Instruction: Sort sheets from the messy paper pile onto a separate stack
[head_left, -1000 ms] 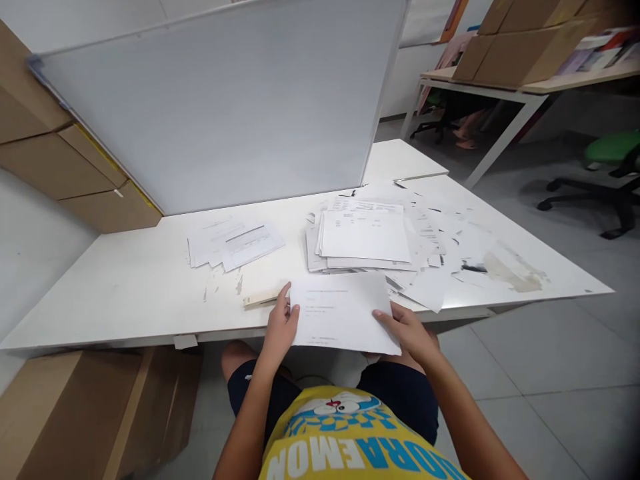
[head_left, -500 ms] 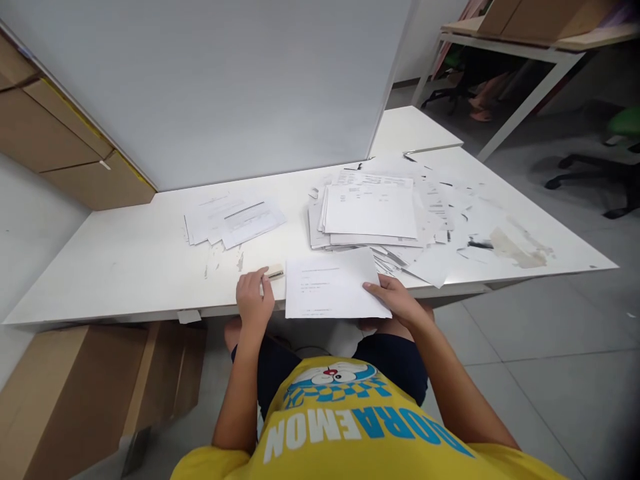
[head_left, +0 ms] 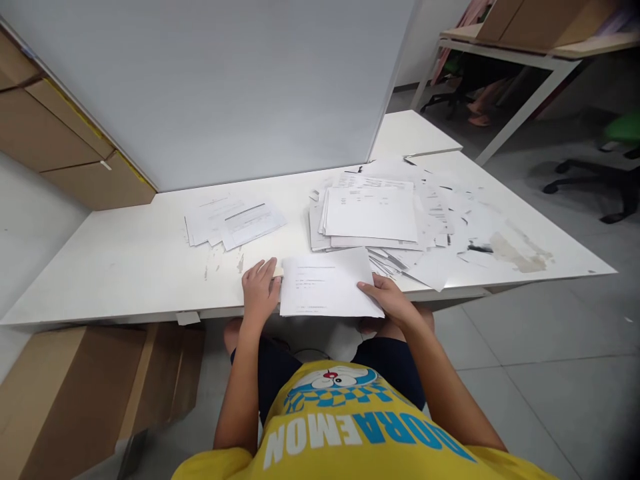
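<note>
White desk [head_left: 125,267] is carrying all the paperwork; a large whiteboard panel [head_left: 225,87] is standing along its far edge, leaning back, probably serving as a screen.

Main stack of printed sheets [head_left: 370,217] is lying right of centre, roughly squared on top, with looser pages fanning out beneath and to the right, so it reads as the unsorted supply. A smaller, thinner pile of papers [head_left: 233,223] is sitting well apart on the left, which suggests a separate sorted group.

Single printed sheet [head_left: 325,287] is lying at the near edge of the desk, its near edge overhanging slightly, directly in front of the seated person.

Right hand [head_left: 390,300] is pinching the sheet's right edge, thumb on top, fingers under the overhang; this is pinning it steady.

Left hand [head_left: 261,290] is resting just beside the sheet's left edge, fingers curled over a small pale flat object [head_left: 278,271]. Cannot tell what that object is, nor whether it is truly gripped or only covered.
</note>
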{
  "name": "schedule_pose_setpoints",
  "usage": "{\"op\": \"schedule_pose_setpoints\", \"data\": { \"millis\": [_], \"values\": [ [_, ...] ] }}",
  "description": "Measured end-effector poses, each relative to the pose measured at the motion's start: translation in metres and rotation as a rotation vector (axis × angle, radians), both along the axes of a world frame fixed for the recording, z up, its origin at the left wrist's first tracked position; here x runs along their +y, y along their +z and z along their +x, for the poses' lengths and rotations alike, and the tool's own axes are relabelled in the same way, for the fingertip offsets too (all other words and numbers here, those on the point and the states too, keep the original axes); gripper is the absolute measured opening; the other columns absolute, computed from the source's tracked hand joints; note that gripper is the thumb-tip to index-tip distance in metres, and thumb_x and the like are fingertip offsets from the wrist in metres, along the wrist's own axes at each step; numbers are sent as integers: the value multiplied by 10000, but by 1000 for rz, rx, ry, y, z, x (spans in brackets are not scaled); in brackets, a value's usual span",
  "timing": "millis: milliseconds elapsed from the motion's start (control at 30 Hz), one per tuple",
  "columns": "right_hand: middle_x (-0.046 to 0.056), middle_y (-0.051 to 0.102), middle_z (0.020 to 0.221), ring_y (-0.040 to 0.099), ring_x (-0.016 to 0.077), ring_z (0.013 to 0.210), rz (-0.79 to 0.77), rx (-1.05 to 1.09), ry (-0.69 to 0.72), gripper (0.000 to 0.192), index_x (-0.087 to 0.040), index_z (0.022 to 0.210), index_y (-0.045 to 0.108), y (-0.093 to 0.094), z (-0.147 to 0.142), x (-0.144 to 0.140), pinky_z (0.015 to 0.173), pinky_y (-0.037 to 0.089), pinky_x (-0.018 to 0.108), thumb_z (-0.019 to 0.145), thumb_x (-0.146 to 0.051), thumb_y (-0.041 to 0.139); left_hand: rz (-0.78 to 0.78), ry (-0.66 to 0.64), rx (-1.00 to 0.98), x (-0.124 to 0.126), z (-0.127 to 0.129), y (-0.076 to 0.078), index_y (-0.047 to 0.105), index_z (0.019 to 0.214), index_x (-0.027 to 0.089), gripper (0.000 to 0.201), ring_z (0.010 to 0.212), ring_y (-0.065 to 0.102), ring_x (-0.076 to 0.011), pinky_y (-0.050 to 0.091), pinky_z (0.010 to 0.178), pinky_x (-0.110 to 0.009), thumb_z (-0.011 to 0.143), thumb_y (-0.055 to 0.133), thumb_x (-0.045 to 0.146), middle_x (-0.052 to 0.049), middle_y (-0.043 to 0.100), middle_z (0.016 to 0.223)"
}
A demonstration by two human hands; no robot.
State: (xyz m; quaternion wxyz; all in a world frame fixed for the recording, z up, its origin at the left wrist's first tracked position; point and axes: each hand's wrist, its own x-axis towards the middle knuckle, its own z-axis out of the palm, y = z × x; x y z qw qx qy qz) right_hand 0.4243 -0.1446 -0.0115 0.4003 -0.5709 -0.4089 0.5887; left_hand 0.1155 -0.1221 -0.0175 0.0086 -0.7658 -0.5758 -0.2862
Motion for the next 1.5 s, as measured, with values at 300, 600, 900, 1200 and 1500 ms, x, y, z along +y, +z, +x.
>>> {"op": "schedule_pose_setpoints", "data": {
  "millis": [300,600,900,1200,1500],
  "values": [
    [72,702,754,637,251,708,49,-51,43,465,-146,889,688,-2,4,-2,597,493,327,668,-555,717,-33,1,-13,-2,-1,1,542,1371,232,451,1278,498,-269,312,1058,-451,976,362,358,-87,626,1317],
    [43,676,687,616,215,614,12,-35,62,427,-151,880,646,11,-3,-8,512,467,292,688,-527,712,-23,7,-7,-2,1,3,549,1359,232,444,1246,510,-272,306,1047,-443,974,378,373,-80,633,1305],
    [66,689,702,627,217,594,-52,153,64,556,-125,973,682,4,1,-9,481,481,291,648,-563,792,-38,17,-1,-3,1,3,561,1354,237,459,1220,516,-274,312,1047,-439,975,354,394,-95,643,1275],
    [88,724,800,655,248,696,-73,102,88,542,-143,963,690,3,-4,-9,563,507,313,641,-570,776,-34,18,-18,-3,2,4,569,1338,223,462,1191,523,-260,310,1019,-423,988,313,382,-94,651,1254],
    [80,698,813,622,238,703,-5,-80,113,451,-139,905,663,10,-18,-9,583,476,305,702,-540,683,-14,9,-9,-3,4,4,564,1338,213,453,1176,529,-255,309,1000,-416,992,323,378,-89,656,1245]
  ]
}}
